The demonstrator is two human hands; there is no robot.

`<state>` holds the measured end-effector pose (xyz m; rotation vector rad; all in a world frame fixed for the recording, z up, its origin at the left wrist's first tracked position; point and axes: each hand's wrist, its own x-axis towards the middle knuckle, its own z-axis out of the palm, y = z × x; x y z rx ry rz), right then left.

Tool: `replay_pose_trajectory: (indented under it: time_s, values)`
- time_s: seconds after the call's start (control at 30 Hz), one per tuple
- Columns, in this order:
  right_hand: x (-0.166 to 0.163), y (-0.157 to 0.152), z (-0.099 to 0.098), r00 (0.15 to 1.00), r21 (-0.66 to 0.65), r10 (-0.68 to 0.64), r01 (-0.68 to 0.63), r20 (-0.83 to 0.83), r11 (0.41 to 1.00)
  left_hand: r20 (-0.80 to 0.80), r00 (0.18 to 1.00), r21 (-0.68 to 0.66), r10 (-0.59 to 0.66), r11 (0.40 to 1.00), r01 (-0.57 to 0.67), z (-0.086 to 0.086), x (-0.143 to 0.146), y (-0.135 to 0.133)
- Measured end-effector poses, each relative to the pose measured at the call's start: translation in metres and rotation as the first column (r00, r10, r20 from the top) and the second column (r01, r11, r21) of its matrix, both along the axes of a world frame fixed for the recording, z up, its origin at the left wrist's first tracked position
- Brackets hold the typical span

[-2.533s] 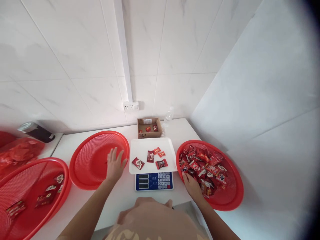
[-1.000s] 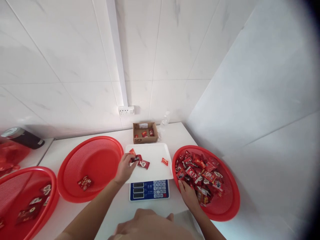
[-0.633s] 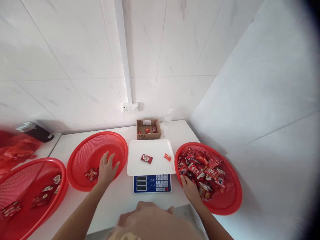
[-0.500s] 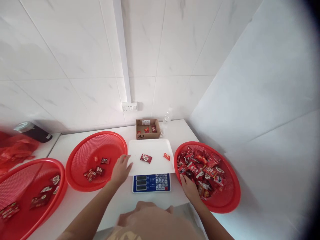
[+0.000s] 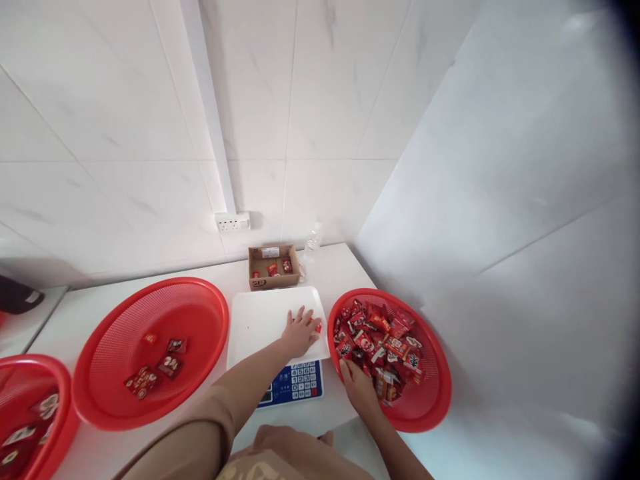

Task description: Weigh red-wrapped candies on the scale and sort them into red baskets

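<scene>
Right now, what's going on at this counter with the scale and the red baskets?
A person stands at a white counter. Their left hand lies spread on the white tray of a blue-faced scale, fingers at a small red packet near the tray's right edge. Their right hand rests at the near rim of the right basket, heaped with red packets. The middle basket holds only a few packets; a small cardboard box sits behind the scale.
</scene>
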<state>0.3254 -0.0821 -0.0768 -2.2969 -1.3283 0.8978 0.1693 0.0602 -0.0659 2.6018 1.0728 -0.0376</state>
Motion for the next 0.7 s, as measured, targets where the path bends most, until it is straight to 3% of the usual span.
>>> replay_pose_trajectory:
  time_s: [0.13, 0.23, 0.43, 0.57, 0.7]
  values:
    - [0.001, 0.001, -0.001, 1.0, -0.005, -0.001, 0.001, -0.004, 1.0, -0.003, 0.997, 0.031, -0.078, 0.996, 0.078, 0.001, 0.001, 0.006]
    - [0.002, 0.001, 0.0, 1.0, -0.022, 0.006, -0.007, -0.02, 1.0, -0.026, 0.998, 0.015, -0.062, 0.998, 0.062, 0.002, -0.006, 0.009]
    - [0.001, -0.006, 0.001, 0.997, -0.021, 0.075, -0.075, 0.031, 0.997, 0.016, 0.978, 0.009, 0.21, 0.978, -0.21, 0.02, -0.047, 0.004]
    - [-0.005, -0.009, 0.006, 0.951, -0.137, 0.212, -0.184, 0.226, 0.973, 0.088, 0.888, 0.025, 0.452, 0.89, -0.456, 0.044, -0.11, -0.007]
    - [-0.006, -0.015, 0.015, 0.91, -0.266, 0.288, -0.21, 0.299, 0.941, 0.096, 0.729, 0.058, 0.678, 0.728, -0.684, 0.061, -0.183, -0.019]
